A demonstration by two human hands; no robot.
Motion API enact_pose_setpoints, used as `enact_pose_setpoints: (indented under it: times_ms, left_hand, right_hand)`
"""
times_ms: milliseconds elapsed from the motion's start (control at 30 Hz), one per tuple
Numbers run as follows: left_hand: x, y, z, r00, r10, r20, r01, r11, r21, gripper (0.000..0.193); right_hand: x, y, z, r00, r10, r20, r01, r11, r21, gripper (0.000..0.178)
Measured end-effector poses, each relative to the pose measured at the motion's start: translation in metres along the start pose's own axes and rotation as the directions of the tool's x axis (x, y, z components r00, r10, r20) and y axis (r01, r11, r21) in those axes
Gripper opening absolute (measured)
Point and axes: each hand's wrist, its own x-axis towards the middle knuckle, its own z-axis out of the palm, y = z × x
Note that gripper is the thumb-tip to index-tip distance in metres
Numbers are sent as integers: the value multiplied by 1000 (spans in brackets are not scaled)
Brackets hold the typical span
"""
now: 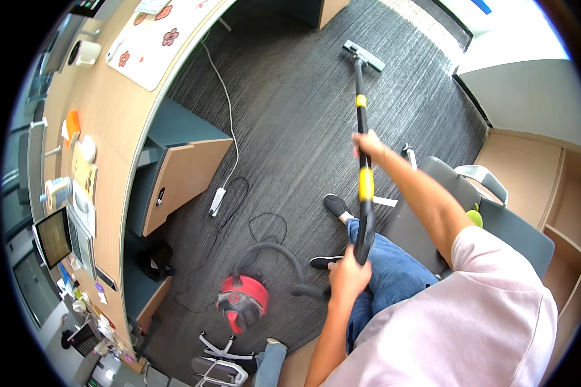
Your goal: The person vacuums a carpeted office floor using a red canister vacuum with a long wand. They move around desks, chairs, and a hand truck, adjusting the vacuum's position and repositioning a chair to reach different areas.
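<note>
Both my hands grip the black wand (360,122) of a vacuum cleaner, which has yellow bands. My left hand (348,276) closes round the curved handle at its near end. Farther along, my right hand (370,145) wraps round the tube. At the far end, the grey floor nozzle (365,55) rests on the dark carpet. A ribbed black hose (284,248) runs toward the red vacuum canister (244,298) on the floor at the lower left; the hose's join with the handle is hidden behind my left forearm.
A long desk (119,161) with cabinets beneath runs along the left. A white power strip (217,202) and loose black cord (268,216) lie on the carpet. Grey chairs (426,193) stand at the right. Another person's leg (272,362) shows by a wheeled chair (219,367).
</note>
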Motion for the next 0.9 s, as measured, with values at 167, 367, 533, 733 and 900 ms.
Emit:
enact_pose_setpoints:
  times_ms: [167, 367, 533, 733, 900]
  left_hand:
    - [-34, -57, -8, 994, -106, -17, 105, 994, -29, 37]
    - [-318, -181, -20, 772, -636, 14, 624, 761, 176, 32]
    - [-318, -178, -46, 827, -562, 21, 529, 790, 309, 36]
    - [-76, -46, 20, 994, -34, 107, 3, 962, 273, 50]
    - [0, 4, 35, 996, 75, 40, -84, 941, 328, 40]
  right_hand:
    - [-17, 92, 81, 986, 121, -115, -141, 972, -188, 28]
    - [-336, 211, 243, 717, 531, 452, -469, 847, -250, 47]
    - [-326, 170, 194, 765, 383, 517, -509, 852, 122, 52]
    - [-115, 88, -19, 983, 175, -50, -156, 953, 261, 31]
    - [-8, 91, -70, 939, 308, -155, -254, 921, 294, 19]
